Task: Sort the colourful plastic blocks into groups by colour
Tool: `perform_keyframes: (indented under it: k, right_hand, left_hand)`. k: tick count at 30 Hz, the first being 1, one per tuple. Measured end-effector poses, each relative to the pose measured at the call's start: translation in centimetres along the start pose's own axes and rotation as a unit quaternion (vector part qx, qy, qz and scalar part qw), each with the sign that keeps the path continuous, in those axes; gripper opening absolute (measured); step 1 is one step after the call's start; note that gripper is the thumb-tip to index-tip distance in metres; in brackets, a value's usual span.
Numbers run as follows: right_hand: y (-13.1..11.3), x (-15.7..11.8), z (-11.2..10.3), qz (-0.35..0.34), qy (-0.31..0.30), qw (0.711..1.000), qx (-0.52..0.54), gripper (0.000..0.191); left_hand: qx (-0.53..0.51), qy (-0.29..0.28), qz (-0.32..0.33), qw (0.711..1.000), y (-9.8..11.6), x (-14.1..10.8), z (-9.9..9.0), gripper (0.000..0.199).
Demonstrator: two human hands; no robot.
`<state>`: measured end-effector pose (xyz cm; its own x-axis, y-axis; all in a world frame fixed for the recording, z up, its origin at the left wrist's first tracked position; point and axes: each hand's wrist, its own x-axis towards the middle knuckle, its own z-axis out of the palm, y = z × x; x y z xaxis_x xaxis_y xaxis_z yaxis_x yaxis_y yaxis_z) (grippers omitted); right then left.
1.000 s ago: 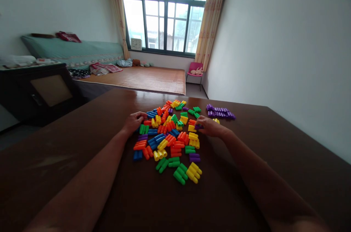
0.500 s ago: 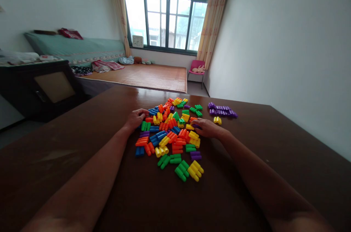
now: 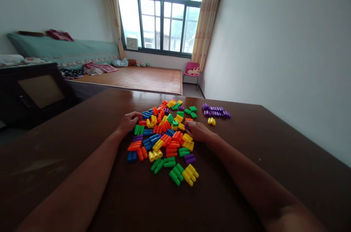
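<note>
Many coloured plastic blocks [image 3: 161,127] in red, yellow, green, blue and purple lie in a loose pile on the brown table [image 3: 131,202]. At the pile's left edge is my left hand [image 3: 129,121], fingers bent together beside some blue blocks; what its fingertips hold, if anything, is hidden. My right hand [image 3: 199,130] rests at the right edge of the pile, its fingers closed on a purple block [image 3: 187,128]. Joined purple blocks [image 3: 216,111] form two rows further right, with a yellow block [image 3: 211,121] just in front of them.
Beyond the table stands a bed [image 3: 153,77] with cloths on it. A dark cabinet [image 3: 30,89] is at the left, and a pink chair [image 3: 192,69] stands near the right wall, below the window.
The view has turned slightly right, so everything sits further left. The purple block in my right hand is now tilted more upright. My left hand stays by the blue blocks.
</note>
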<state>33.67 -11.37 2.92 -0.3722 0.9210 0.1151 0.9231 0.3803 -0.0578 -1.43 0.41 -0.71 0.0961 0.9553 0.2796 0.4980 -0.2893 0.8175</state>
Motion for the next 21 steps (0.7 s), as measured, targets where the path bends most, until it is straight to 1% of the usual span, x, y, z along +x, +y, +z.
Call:
perform_keyframes:
  k: [4, 8, 10, 12, 14, 15, 16, 18, 19, 20, 21]
  right_hand:
    - [0.0, -0.2, 0.0, 0.020, -0.009, 1.000, -0.015, 0.020]
    - [0.7, 0.1, 0.7, 0.049, 0.018, 0.999, 0.014, 0.021]
    - [1.3, 0.4, 1.0, 0.061, 0.047, 0.995, 0.069, 0.021]
    - [1.8, 0.6, 1.1, 0.062, 0.079, 0.984, 0.148, 0.022]
    - [1.9, 0.6, 0.9, 0.036, 0.101, 0.966, 0.235, 0.025]
    - [2.0, 0.6, 0.6, 0.011, 0.094, 0.956, 0.276, 0.028]
    - [2.0, 0.5, 0.3, -0.018, 0.075, 0.947, 0.312, 0.031]
    - [2.3, 0.4, -0.6, -0.059, 0.024, 0.932, 0.357, 0.034]
    - [2.8, 0.3, -1.2, -0.062, 0.005, 0.930, 0.362, 0.035]
    - [3.5, 0.1, -1.7, -0.049, 0.002, 0.933, 0.356, 0.036]
    - [4.7, -0.1, -2.3, -0.022, 0.019, 0.939, 0.344, 0.036]
  left_hand:
    - [-0.003, -0.001, 0.004, 1.000, -0.1, 0.0, 0.0, 0.031]
    - [0.002, 0.001, 0.003, 1.000, 0.2, -0.1, 0.0, 0.032]
    - [0.013, 0.004, 0.003, 1.000, 0.5, -0.2, -0.1, 0.032]
    - [0.023, 0.007, 0.003, 1.000, 0.7, -0.3, -0.2, 0.031]
    - [0.021, 0.008, 0.002, 1.000, 0.9, -0.4, -0.2, 0.031]
    - [0.019, 0.007, 0.002, 1.000, 1.0, -0.4, -0.2, 0.031]
    - [0.016, 0.005, 0.000, 1.000, 1.1, -0.5, -0.2, 0.031]
    - [0.016, 0.004, -0.006, 1.000, 1.2, -0.5, -0.2, 0.031]
    - [0.019, 0.005, -0.008, 1.000, 1.3, -0.5, -0.2, 0.031]
    - [0.021, 0.007, -0.010, 1.000, 1.3, -0.5, -0.2, 0.030]
    - [0.023, 0.008, -0.011, 1.000, 1.3, -0.5, -0.2, 0.030]
